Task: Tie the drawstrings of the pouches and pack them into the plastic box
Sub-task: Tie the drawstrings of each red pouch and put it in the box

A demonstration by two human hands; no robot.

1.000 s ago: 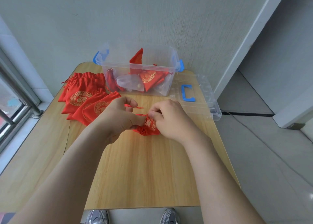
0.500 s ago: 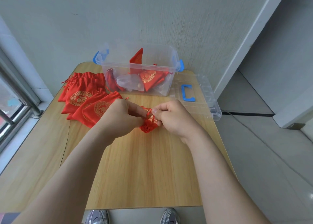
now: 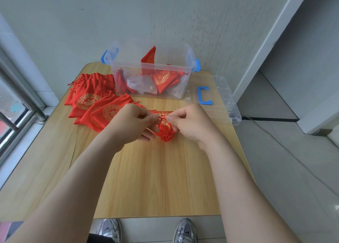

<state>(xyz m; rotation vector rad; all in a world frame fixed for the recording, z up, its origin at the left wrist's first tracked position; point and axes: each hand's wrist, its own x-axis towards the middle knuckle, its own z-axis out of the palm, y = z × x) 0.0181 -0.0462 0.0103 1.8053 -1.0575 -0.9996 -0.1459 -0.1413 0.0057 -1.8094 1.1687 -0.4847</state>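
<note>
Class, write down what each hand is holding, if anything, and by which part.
The left hand and right hand each pinch the drawstring of one red pouch, close to its gathered mouth.

Wooden table (image 3: 156,178), silver shoes (image 3: 185,230), window (image 3: 11,110).

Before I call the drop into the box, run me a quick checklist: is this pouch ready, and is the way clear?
1. Grip: ok. Left hand and right hand both pinch the drawstrings of the red pouch.
2. Mouth gathered: ok, bunched at the near end.
3. Knot finished: cannot tell, fingers hide it.
4. Plastic box open: ok, its lid lies on the table to its right.
5. Room inside: ok, packed pouches leave much of it free.
6. Pile done: not ok, flat pouches lie left of the box.
</note>
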